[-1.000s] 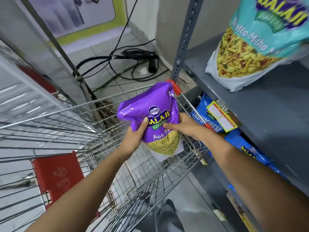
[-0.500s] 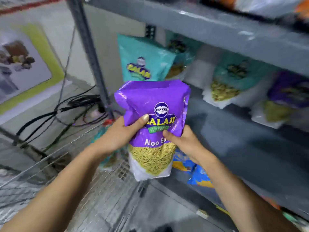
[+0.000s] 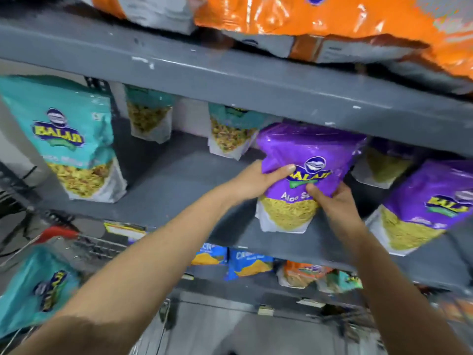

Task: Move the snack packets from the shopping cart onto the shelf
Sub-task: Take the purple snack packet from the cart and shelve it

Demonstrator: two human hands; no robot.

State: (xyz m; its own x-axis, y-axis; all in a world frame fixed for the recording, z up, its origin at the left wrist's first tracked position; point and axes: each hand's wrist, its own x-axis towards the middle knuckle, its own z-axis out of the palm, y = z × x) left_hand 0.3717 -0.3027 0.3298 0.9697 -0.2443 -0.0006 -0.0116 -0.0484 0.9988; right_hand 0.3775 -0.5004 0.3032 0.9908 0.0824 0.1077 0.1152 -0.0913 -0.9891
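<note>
A purple Balaji Aloo Sev packet [image 3: 304, 155] stands upright on the grey middle shelf [image 3: 166, 190], and both my hands hold it. My left hand [image 3: 258, 180] grips its left side with the thumb across the front. My right hand [image 3: 335, 201] grips its lower right. A second purple packet [image 3: 425, 208] leans on the same shelf to the right. A teal packet [image 3: 38, 285] lies in the shopping cart [image 3: 84, 242] at the lower left.
Teal Balaji packets [image 3: 66, 139] stand on the shelf's left and back. Orange packets [image 3: 320, 16] fill the shelf above, whose edge [image 3: 256, 80] hangs just over the purple packet. Blue and orange packets [image 3: 245, 262] sit on the lower shelf.
Both hands carried the purple packet up from over the cart, to the right, and onto the middle shelf. My view swung up from the cart to the shelves.
</note>
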